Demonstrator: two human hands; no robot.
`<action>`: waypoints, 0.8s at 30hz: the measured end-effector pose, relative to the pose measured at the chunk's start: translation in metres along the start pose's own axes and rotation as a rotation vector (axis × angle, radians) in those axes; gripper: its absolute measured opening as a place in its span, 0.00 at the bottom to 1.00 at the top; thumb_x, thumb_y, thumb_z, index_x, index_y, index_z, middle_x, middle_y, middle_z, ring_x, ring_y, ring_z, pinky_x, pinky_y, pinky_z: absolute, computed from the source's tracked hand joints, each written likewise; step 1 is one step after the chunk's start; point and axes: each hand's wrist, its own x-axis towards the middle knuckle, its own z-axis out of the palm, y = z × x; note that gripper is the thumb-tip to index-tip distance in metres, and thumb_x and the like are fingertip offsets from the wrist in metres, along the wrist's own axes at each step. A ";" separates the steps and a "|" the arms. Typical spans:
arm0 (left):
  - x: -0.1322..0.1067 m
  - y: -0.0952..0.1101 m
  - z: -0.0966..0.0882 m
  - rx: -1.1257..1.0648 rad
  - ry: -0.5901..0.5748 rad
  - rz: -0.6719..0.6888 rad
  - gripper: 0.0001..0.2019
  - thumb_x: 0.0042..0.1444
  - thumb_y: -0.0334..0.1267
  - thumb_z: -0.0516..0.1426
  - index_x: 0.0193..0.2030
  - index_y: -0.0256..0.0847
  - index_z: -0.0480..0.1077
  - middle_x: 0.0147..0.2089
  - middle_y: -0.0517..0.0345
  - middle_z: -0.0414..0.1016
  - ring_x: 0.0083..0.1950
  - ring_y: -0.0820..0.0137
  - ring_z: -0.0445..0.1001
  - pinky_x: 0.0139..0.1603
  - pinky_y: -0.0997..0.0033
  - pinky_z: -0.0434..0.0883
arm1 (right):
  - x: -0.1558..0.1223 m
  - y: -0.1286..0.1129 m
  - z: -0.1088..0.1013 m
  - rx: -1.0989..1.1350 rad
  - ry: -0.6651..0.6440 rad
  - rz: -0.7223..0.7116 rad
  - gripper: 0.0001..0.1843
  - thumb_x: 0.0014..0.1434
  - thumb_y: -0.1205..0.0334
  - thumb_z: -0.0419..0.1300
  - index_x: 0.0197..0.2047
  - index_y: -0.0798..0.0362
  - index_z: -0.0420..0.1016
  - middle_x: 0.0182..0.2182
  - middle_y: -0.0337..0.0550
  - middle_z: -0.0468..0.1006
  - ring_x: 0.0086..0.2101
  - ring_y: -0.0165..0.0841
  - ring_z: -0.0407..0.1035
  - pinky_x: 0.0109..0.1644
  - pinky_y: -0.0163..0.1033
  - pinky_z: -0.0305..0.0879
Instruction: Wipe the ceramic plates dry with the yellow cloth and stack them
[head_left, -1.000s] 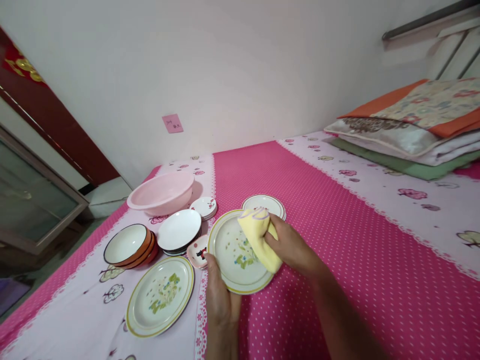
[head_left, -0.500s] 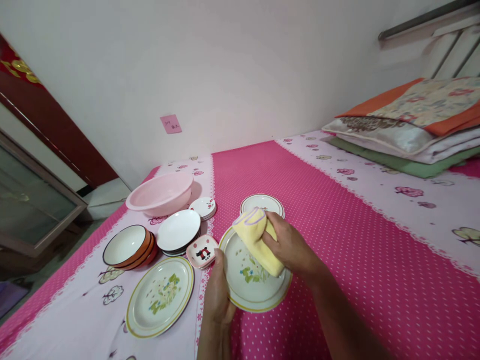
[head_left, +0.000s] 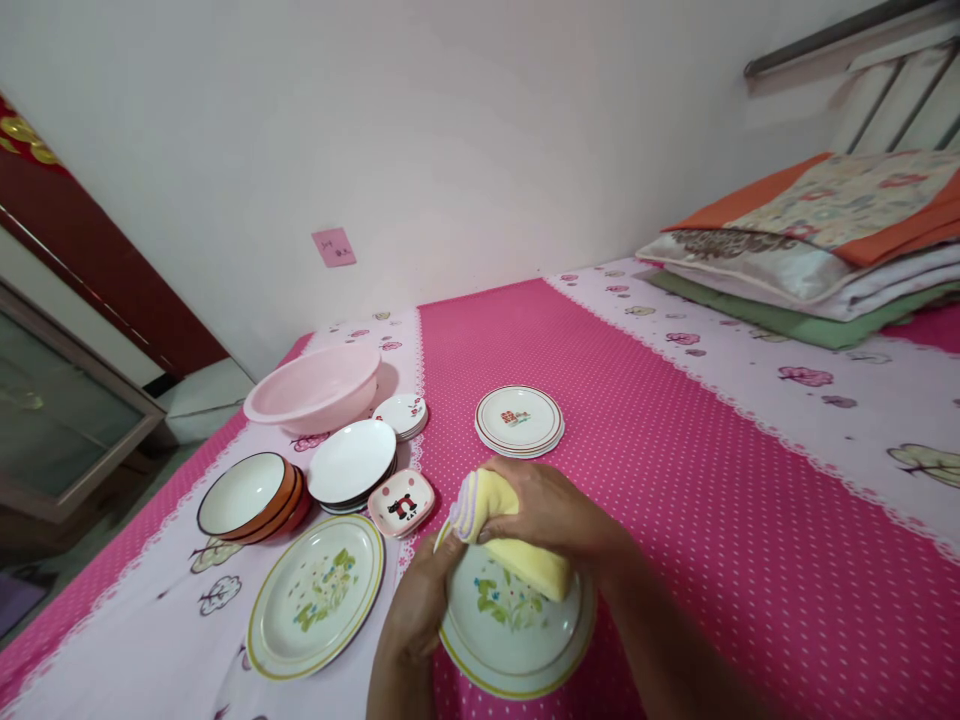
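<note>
My left hand [head_left: 420,600] grips the left edge of a white plate [head_left: 517,650] with a yellow rim and a green floral print. The plate is held tilted above the pink bedspread. A yellow cloth [head_left: 532,565] with a lilac striped edge is bunched in my right hand [head_left: 547,510], pressed over the plate's far left rim near my left thumb. A matching floral plate [head_left: 319,600] lies to the left. Just beyond my hands sits a stack of small white plates [head_left: 517,415] with red rims.
On the left stand orange bowls [head_left: 251,495], white plates [head_left: 352,460], a square cat dish [head_left: 401,503], small flowered plates [head_left: 401,412] and a pink basin [head_left: 315,385]. Folded bedding [head_left: 802,250] is piled at the far right, against the wall [head_left: 480,150].
The cloth has moved from the plate's upper middle to its far left rim. The held plate has come lower and nearer, uncovering the red-rimmed stack. The view has shifted slightly.
</note>
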 end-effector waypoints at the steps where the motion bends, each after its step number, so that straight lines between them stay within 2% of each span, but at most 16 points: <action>1: 0.000 0.001 0.002 -0.021 0.004 0.003 0.28 0.52 0.48 0.71 0.55 0.33 0.79 0.49 0.38 0.85 0.57 0.43 0.81 0.58 0.47 0.77 | 0.001 0.005 -0.001 0.042 0.011 0.006 0.24 0.49 0.51 0.76 0.47 0.49 0.77 0.41 0.41 0.83 0.41 0.40 0.75 0.42 0.39 0.61; 5: 0.002 0.003 0.003 -0.166 0.103 0.048 0.28 0.57 0.44 0.69 0.62 0.35 0.75 0.50 0.38 0.85 0.54 0.47 0.83 0.57 0.47 0.78 | 0.002 0.025 -0.004 0.354 0.074 0.063 0.21 0.50 0.56 0.75 0.45 0.52 0.77 0.40 0.42 0.84 0.39 0.39 0.77 0.41 0.40 0.68; 8: 0.006 0.006 0.002 -0.282 0.269 0.175 0.25 0.62 0.41 0.64 0.65 0.37 0.73 0.50 0.42 0.86 0.54 0.51 0.83 0.59 0.48 0.77 | 0.009 0.033 0.005 0.671 0.137 0.083 0.23 0.50 0.54 0.75 0.47 0.52 0.77 0.42 0.44 0.85 0.40 0.41 0.79 0.43 0.43 0.73; 12: 0.008 0.011 0.009 -0.379 0.525 0.400 0.22 0.69 0.42 0.58 0.67 0.37 0.72 0.54 0.42 0.84 0.59 0.56 0.81 0.63 0.56 0.75 | 0.025 0.021 0.041 1.163 0.278 0.137 0.30 0.44 0.49 0.78 0.47 0.52 0.78 0.42 0.46 0.86 0.41 0.43 0.81 0.46 0.47 0.77; 15: 0.009 0.011 0.017 -0.386 0.611 0.543 0.24 0.71 0.49 0.54 0.69 0.40 0.70 0.61 0.45 0.80 0.63 0.59 0.78 0.64 0.61 0.75 | 0.032 0.002 0.080 1.485 0.328 0.211 0.34 0.42 0.47 0.80 0.49 0.53 0.78 0.44 0.47 0.87 0.44 0.46 0.82 0.51 0.50 0.77; 18: 0.008 0.008 0.021 -0.330 0.677 0.600 0.27 0.70 0.55 0.54 0.70 0.43 0.69 0.64 0.46 0.78 0.66 0.58 0.75 0.65 0.59 0.74 | 0.034 -0.012 0.111 1.685 0.351 0.301 0.35 0.45 0.46 0.79 0.53 0.54 0.78 0.44 0.47 0.87 0.46 0.47 0.82 0.55 0.51 0.76; 20: 0.006 0.006 0.022 -0.293 0.697 0.576 0.28 0.69 0.56 0.55 0.68 0.42 0.71 0.62 0.45 0.80 0.65 0.57 0.76 0.65 0.58 0.74 | 0.033 -0.014 0.117 1.721 0.361 0.340 0.36 0.45 0.46 0.79 0.53 0.54 0.78 0.44 0.47 0.87 0.47 0.46 0.82 0.56 0.50 0.76; 22: 0.004 0.008 0.021 -0.276 0.631 0.542 0.25 0.68 0.51 0.59 0.66 0.40 0.73 0.59 0.45 0.82 0.64 0.56 0.77 0.64 0.58 0.74 | 0.032 -0.009 0.106 1.686 0.365 0.331 0.35 0.43 0.47 0.80 0.51 0.54 0.79 0.42 0.46 0.88 0.45 0.46 0.82 0.55 0.50 0.76; 24: 0.002 0.011 0.017 -0.289 0.515 0.527 0.22 0.65 0.44 0.63 0.62 0.39 0.75 0.56 0.46 0.83 0.60 0.58 0.80 0.63 0.61 0.76 | 0.030 0.001 0.082 1.600 0.362 0.272 0.33 0.43 0.48 0.80 0.50 0.53 0.80 0.41 0.46 0.88 0.43 0.46 0.82 0.54 0.50 0.76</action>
